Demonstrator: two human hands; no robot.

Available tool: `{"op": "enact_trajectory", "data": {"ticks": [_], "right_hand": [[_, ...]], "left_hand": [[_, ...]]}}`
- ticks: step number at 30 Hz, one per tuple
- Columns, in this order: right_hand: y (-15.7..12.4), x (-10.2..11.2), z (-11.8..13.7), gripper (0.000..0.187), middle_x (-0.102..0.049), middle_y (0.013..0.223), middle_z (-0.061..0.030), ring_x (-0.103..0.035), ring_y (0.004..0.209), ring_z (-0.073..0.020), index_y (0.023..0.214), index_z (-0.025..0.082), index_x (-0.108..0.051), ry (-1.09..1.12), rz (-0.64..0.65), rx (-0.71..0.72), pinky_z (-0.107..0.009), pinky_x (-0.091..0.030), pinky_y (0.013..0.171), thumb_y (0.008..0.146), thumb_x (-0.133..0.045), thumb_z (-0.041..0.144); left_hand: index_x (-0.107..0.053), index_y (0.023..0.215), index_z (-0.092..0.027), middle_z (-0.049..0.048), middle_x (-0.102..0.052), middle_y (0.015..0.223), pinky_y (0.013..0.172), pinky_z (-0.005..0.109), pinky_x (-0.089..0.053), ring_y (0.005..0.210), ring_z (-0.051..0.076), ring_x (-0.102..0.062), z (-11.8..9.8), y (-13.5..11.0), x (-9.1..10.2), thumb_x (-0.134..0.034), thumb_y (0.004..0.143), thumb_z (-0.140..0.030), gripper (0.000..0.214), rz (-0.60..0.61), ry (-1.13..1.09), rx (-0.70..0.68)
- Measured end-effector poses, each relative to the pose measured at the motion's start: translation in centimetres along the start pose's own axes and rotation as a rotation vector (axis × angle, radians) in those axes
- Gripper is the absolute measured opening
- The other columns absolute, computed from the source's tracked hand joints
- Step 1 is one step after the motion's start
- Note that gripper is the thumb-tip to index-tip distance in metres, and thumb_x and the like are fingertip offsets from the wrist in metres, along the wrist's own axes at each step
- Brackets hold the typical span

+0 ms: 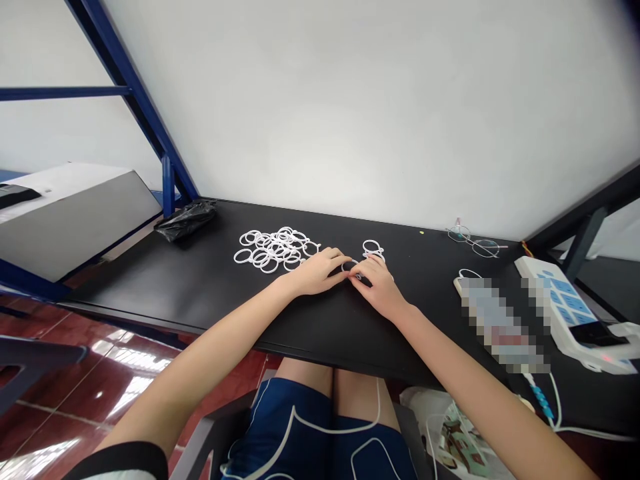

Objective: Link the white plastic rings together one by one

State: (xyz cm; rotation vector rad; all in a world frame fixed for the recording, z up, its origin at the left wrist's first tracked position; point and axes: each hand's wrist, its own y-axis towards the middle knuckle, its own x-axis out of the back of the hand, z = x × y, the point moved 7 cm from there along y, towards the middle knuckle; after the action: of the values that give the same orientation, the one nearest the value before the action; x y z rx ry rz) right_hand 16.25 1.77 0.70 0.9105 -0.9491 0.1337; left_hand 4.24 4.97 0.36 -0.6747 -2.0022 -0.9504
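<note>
Rings (277, 248) were all plain wht, main pile abt 9 o'clock, a few more twd 3. Table (310, 333) was solid blk, as was the plastic bag (187, 220) at 9. Wall (320, 120) at 12 was off-wht; frame (145, 113) at 10, dk blue. Floor (55, 373) at 8 had red tiles w/ paler grid lines. Shorts (280, 417) at 6 were navy w/ wht trim; sleeve (130, 457) at 7-8, wht w/ blk band. Power strip (560, 303) at 3-4 was wht w/ lt-blue sockets; cord (543, 402) at 4, wht w/ brt-blue wrap.

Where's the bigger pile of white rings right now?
In the head view, the bigger pile of white rings lies on the black table, just left of the left hand, with the black plastic bag farther left.
</note>
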Motion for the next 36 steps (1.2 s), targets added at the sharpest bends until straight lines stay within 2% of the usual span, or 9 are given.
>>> {"op": "enact_trajectory", "data": {"ticks": [5, 12, 15, 20, 24, 28, 33, 36], "right_hand": [[0.1, 0.9, 0.5, 0.014, -0.067, 0.078, 0.0013, -0.063, 0.075, -0.0164, 0.081, 0.024, -0.054, 0.047, -0.112, 0.047, -0.045, -0.044, 0.103, 0.094, -0.052, 0.019], [0.0, 1.2, -0.4, 0.012, -0.071, 0.086, -0.0017, -0.066, 0.084, -0.0206, 0.083, 0.026, -0.06, 0.126, -0.149, -0.097, -0.045, -0.05, 0.094, 0.093, -0.055, 0.027], [0.0, 1.3, -0.6, 0.006, -0.071, 0.088, -0.0036, -0.065, 0.088, -0.0223, 0.088, 0.025, -0.062, 0.135, -0.164, -0.124, -0.042, -0.053, 0.085, 0.092, -0.058, 0.028], [0.0, 2.0, -0.5, 0.008, -0.071, 0.093, -0.0053, -0.064, 0.09, -0.022, 0.095, 0.024, -0.064, 0.106, -0.224, -0.141, -0.04, -0.053, 0.085, 0.092, -0.059, 0.028], [0.1, 1.9, -0.6, 0.011, -0.071, 0.094, -0.0056, -0.065, 0.087, -0.0208, 0.097, 0.023, -0.064, 0.132, -0.212, -0.157, -0.037, -0.054, 0.08, 0.093, -0.057, 0.03], [-0.2, 1.8, -1.2, 0.014, -0.07, 0.091, -0.0055, -0.066, 0.079, -0.0191, 0.094, 0.022, -0.062, 0.133, -0.226, -0.233, -0.034, -0.055, 0.074, 0.092, -0.058, 0.036], [-0.3, 1.2, -1.3, 0.018, -0.067, 0.082, -0.0034, -0.065, 0.071, -0.017, 0.087, 0.022, -0.056, 0.168, -0.128, -0.257, -0.031, -0.054, 0.07, 0.096, -0.049, 0.036], [-0.3, 1.2, -1.3, 0.018, -0.066, 0.08, -0.0022, -0.064, 0.067, -0.0155, 0.088, 0.023, -0.055, 0.211, -0.102, -0.267, -0.029, -0.052, 0.066, 0.097, -0.048, 0.036]], "left_hand": [[-0.056, 0.125, -0.018, 0.0117, -0.06, 0.116, 0.097, 0.037, -0.048, 0.11, 0.022, -0.057, -0.2, 0.0, 0.5, -0.045, 0.099, -0.034, 0.033, -0.02, -0.094, 0.018], [-0.06, 0.098, -0.018, 0.0078, -0.06, 0.102, 0.086, 0.032, -0.049, 0.093, 0.018, -0.06, -0.3, 0.1, 1.1, -0.042, 0.099, -0.035, 0.024, -0.041, -0.137, 0.049], [-0.058, 0.093, -0.018, 0.0062, -0.057, 0.095, 0.08, 0.031, -0.048, 0.085, 0.017, -0.058, -0.1, 0.1, 1.3, -0.042, 0.099, -0.037, 0.024, -0.064, -0.11, 0.081], [-0.055, 0.089, -0.018, 0.0047, -0.055, 0.089, 0.077, 0.031, -0.046, 0.079, 0.017, -0.055, 0.2, 0.1, 1.6, -0.04, 0.1, -0.04, 0.028, -0.107, -0.079, 0.107], [-0.052, 0.087, -0.018, 0.0047, -0.055, 0.089, 0.076, 0.031, -0.046, 0.079, 0.016, -0.054, 0.3, 0.1, 1.8, -0.04, 0.1, -0.041, 0.029, -0.13, -0.091, 0.092], [-0.05, 0.085, -0.018, 0.0055, -0.057, 0.093, 0.077, 0.03, -0.046, 0.081, 0.016, -0.055, 0.2, 0.1, 2.0, -0.043, 0.099, -0.04, 0.027, -0.158, -0.122, 0.073], [-0.05, 0.086, -0.019, 0.0069, -0.06, 0.099, 0.079, 0.03, -0.047, 0.086, 0.017, -0.058, -0.1, 0.1, 2.3, -0.046, 0.098, -0.041, 0.026, -0.171, -0.154, 0.069], [-0.052, 0.095, -0.019, 0.006, -0.062, 0.098, 0.077, 0.03, -0.048, 0.084, 0.017, -0.06, 0.1, 0.0, 2.3, -0.051, 0.095, -0.045, 0.026, -0.163, -0.215, 0.129]]}}
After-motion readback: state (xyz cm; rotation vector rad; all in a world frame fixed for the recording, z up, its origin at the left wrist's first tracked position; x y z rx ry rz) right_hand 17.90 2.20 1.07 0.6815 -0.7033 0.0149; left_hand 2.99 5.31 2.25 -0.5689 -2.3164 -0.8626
